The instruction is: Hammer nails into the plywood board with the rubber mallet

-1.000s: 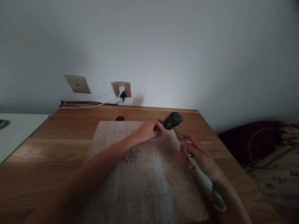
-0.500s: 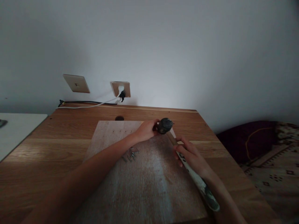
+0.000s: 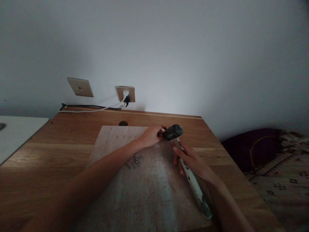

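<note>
Hammer [image 3: 195, 188] is gripped by the right hand [image 3: 193, 161], fingers clenched round the pale wooden handle just below the top. Dark hammer head [image 3: 173, 132] is low over the far end of the board [image 3: 145, 193], just beside the left hand [image 3: 152, 135]. Left fingers are bunched tight at the tips, resting on the board; what they pinch is too small to tell. Loose nails [image 3: 135, 160] lie on the board near the left forearm. Board lies flat on a wooden table [image 3: 48, 154]. Wall sockets [image 3: 125, 93] with cables [image 3: 91, 108] behind.
</note>
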Action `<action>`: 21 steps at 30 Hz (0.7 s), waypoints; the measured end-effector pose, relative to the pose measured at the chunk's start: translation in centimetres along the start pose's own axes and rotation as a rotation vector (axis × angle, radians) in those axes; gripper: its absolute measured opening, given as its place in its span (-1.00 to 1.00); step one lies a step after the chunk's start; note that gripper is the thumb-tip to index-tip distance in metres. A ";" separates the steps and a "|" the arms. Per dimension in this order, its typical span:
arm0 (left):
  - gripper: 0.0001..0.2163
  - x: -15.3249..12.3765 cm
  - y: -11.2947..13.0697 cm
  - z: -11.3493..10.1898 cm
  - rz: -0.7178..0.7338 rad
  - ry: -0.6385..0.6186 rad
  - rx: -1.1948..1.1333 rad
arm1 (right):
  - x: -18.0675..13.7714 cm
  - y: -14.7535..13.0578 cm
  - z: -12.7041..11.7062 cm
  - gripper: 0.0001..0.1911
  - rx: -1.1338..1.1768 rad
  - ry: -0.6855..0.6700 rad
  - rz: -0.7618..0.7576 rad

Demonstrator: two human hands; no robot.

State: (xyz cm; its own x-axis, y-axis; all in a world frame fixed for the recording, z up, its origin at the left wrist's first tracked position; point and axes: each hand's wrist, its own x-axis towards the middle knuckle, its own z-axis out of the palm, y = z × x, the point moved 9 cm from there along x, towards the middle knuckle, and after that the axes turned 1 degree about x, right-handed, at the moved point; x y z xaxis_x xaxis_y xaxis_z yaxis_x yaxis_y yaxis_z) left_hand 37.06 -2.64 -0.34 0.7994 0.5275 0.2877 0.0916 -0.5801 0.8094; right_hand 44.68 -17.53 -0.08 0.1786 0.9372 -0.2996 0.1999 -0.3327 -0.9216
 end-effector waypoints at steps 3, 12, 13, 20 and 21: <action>-0.62 -0.1 0.2 0.0 0.007 -0.004 -0.001 | 1.0 -0.5 -0.6 -0.63 -0.022 0.031 -0.012; -0.55 -0.2 0.5 0.1 -0.035 -0.036 0.055 | 1.1 -2.9 -2.3 -0.64 0.203 0.076 0.004; -0.56 -0.2 0.4 0.0 -0.040 -0.034 0.060 | 1.2 -3.1 -2.1 -0.65 0.254 0.075 -0.004; -0.73 -0.3 0.3 0.2 -0.040 -0.046 0.093 | 2.6 -2.1 -1.4 -0.71 0.261 0.031 -0.036; -0.68 -0.3 0.4 0.2 -0.027 -0.046 0.090 | 2.5 -2.0 -1.8 -0.72 0.183 0.046 -0.054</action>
State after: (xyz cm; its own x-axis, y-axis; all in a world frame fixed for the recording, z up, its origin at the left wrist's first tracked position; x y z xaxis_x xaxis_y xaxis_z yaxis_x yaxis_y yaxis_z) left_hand 36.95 -3.11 -0.20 0.8219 0.5161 0.2409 0.1650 -0.6206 0.7665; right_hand 46.45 -14.66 1.46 0.2169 0.9461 -0.2406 0.0331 -0.2535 -0.9668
